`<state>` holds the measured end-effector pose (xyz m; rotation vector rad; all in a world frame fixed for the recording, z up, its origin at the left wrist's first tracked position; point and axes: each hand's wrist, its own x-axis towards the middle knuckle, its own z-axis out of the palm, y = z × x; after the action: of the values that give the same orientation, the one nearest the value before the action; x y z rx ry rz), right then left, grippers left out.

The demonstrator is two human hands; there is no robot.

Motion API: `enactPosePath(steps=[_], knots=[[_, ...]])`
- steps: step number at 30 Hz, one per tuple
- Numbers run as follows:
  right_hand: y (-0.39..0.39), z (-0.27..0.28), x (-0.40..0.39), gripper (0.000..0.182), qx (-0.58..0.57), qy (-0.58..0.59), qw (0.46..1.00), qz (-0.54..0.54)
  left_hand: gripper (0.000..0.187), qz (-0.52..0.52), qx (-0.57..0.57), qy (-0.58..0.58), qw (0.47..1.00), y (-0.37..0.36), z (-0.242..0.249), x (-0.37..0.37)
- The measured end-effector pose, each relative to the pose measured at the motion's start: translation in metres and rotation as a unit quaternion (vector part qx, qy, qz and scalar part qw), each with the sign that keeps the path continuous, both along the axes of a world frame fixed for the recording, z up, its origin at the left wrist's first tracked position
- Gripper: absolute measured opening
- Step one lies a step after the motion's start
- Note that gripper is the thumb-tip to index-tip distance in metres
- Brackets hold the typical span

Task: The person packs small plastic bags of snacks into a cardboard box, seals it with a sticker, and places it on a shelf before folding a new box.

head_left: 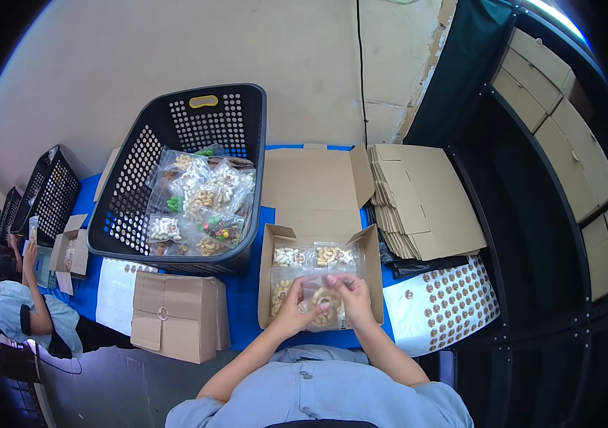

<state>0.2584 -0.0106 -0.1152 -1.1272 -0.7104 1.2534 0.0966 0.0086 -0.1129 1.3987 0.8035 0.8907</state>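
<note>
The left hand (294,312) and right hand (353,295) pinch a clear packet (324,311) of pale pieces between thumbs and fingers, over the near half of an open carton (372,267) at the near edge of the surface (244,308). The fingers hide part of the packet, so I can't tell whether it touches what lies beneath. Other packets (288,257) line the carton's far side. The slick film could slip if one thumb eased off, and a packet set down crooked could ride up on its neighbours or catch the carton's rim. The raised lid (311,187) leans away towards the far edge, leaving the approach from above unblocked. Sideways room is tighter: a narrow blue strip separates the carton from a closed box (179,314) on the left, and a sticker sheet (447,303) lies just beside it towards the right edge, where a wide elbow could drag it. Beyond stand a black basket (125,257) and stacked flat cardboard (439,200).
</note>
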Motion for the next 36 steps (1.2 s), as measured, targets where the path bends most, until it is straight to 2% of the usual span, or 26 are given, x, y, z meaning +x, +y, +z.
enactPosePath(steps=[1,3,4,5,6,7,9,11,12,13,14,15,16,17,18,19,21,22,23,25,26,27,29,31,34,36], knots=[[-0.004,0.004,-0.001,0.018,-0.015,-0.089,0.995,0.046,0.045,0.0,0.001,-0.001,1.0,0.006,-0.01,-0.001],[-0.014,0.009,-0.007,0.02,-0.007,-0.065,0.996,0.06,0.027,0.039,-0.113,-0.08,0.99,0.018,-0.035,-0.01],[-0.017,0.007,-0.008,0.022,0.01,-0.077,0.994,0.077,0.011,0.034,-0.115,-0.08,0.99,0.024,-0.023,-0.016],[-0.018,0.006,-0.008,0.025,0.029,-0.089,0.991,0.094,0.011,0.036,-0.115,-0.08,0.989,0.028,-0.014,-0.023],[-0.022,0.014,-0.004,0.028,-0.003,-0.088,0.986,0.142,0.012,0.009,-0.093,-0.055,0.994,0.033,-0.007,-0.03],[-0.024,0.016,-0.001,0.028,-0.004,-0.087,0.986,0.141,0.013,-0.019,-0.073,-0.029,0.997,0.035,0.002,-0.035],[-0.025,0.022,0.005,0.03,0.036,-0.117,0.972,0.202,0.011,-0.03,-0.084,-0.025,0.996,0.036,0.019,-0.04],[-0.026,0.036,0.006,0.031,0.037,-0.126,0.977,0.17,0.021,-0.026,-0.008,-0.009,1.0,0.038,0.027,-0.042],[-0.026,0.041,0.005,0.032,0.037,-0.135,0.98,0.142,0.021,-0.026,-0.007,-0.009,1.0,0.037,0.031,-0.042],[-0.024,0.04,0.006,0.032,0.038,-0.136,0.98,0.142,0.032,-0.003,0.009,-0.017,1.0,0.034,0.033,-0.04],[-0.022,0.038,0.006,0.034,0.078,-0.206,0.97,0.102,0.044,0.02,0.026,-0.025,0.999,0.032,0.034,-0.038],[-0.02,0.038,0.006,0.036,0.116,-0.274,0.953,0.06,0.044,0.021,0.027,-0.025,0.999,0.029,0.033,-0.034],[-0.021,0.04,0.004,0.036,0.117,-0.273,0.953,0.061,0.054,-0.004,0.089,0.007,0.996,0.023,0.031,-0.028],[-0.021,0.044,-0.001,0.042,0.149,-0.325,0.931,0.076,0.064,-0.029,0.151,0.039,0.987,0.017,0.029,-0.021],[-0.021,0.046,-0.006,0.048,0.181,-0.375,0.905,0.09,0.065,-0.018,0.142,0.006,0.99,0.008,0.025,-0.011],[-0.02,0.043,-0.009,0.048,0.181,-0.375,0.905,0.09,0.065,-0.018,0.143,0.007,0.99,0.004,0.024,-0.007],[-0.016,0.037,-0.016,0.055,0.157,-0.398,0.904,-0.011,0.053,-0.03,0.084,-0.024,0.996,-0.001,0.024,-0.002],[-0.017,0.048,-0.025,0.049,0.103,-0.384,0.907,-0.138,0.038,-0.016,0.067,-0.003,0.998,-0.002,0.024,0.0],[-0.014,0.047,-0.022,0.049,0.103,-0.384,0.907,-0.138,0.038,-0.016,0.067,-0.003,0.998,-0.001,0.027,-0.001],[-0.006,0.037,-0.01,0.037,0.146,-0.384,0.909,-0.078,0.028,-0.011,0.105,0.051,0.993,-0.001,0.037,-0.002],[-0.004,0.022,-0.004,0.028,0.155,-0.344,0.925,-0.042,0.028,-0.009,0.104,0.053,0.993,-0.001,0.034,-0.004],[-0.005,0.019,-0.003,0.028,0.155,-0.343,0.926,-0.041,0.027,-0.017,0.11,0.056,0.992,0.001,0.03,-0.005],[-0.006,0.016,-0.001,0.022,0.136,-0.234,0.963,-0.015,0.026,-0.026,0.115,0.057,0.991,0.003,0.027,-0.005],[-0.013,0.046,0.004,0.021,0.108,-0.216,0.97,0.013,0.028,-0.017,0.167,0.036,0.985,0.003,0.031,-0.004],[-0.016,0.058,0.02,0.022,0.078,-0.189,0.976,0.073,0.032,-0.084,0.159,0.081,0.98,0.004,0.054,-0.014],[-0.017,0.061,0.026,0.024,0.075,-0.185,0.974,0.105,0.035,-0.084,0.13,0.059,0.986,0.001,0.057,-0.012]])
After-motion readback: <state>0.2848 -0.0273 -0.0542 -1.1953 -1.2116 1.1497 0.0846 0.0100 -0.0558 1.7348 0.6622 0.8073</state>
